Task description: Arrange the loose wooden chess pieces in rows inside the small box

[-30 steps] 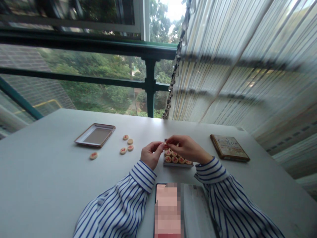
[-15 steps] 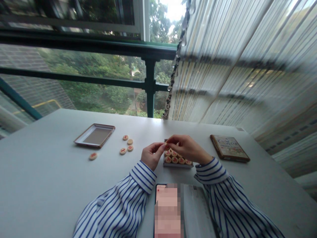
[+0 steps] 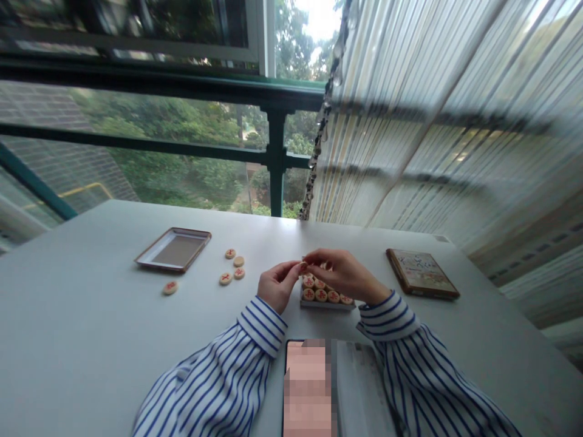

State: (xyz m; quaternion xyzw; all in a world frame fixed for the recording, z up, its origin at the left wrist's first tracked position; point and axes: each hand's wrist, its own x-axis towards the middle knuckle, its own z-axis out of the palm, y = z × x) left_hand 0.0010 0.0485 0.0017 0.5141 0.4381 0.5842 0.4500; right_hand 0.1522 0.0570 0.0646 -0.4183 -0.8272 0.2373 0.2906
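Observation:
Fingertips of both hands meet over the left side of a shallow box (image 3: 328, 305) filled with round wooden Chinese chess pieces (image 3: 321, 295) marked in red. A single Chinese chess piece (image 3: 303, 266) is pinched there between my left hand (image 3: 277, 286) and my right hand (image 3: 339, 274). Both hands are closed, thumb against fingers. The far part of the box is hidden under my right hand. To the left, several loose pieces (image 3: 239, 274) lie on the white table, one of them blank side up, with another piece (image 3: 170, 287) farther left.
An open box lid or tray (image 3: 184, 269) lies at the left. On the right is a flat box with a printed cover (image 3: 422, 273). A phone (image 3: 307, 388) and a whitish translucent object (image 3: 362, 388) are between my forearms. Railing and a string curtain border the table's far side.
The pinched piece and my fingertips have shifted slightly left, and the piece shows more between the fingers. The box and the loose pieces stay in place.

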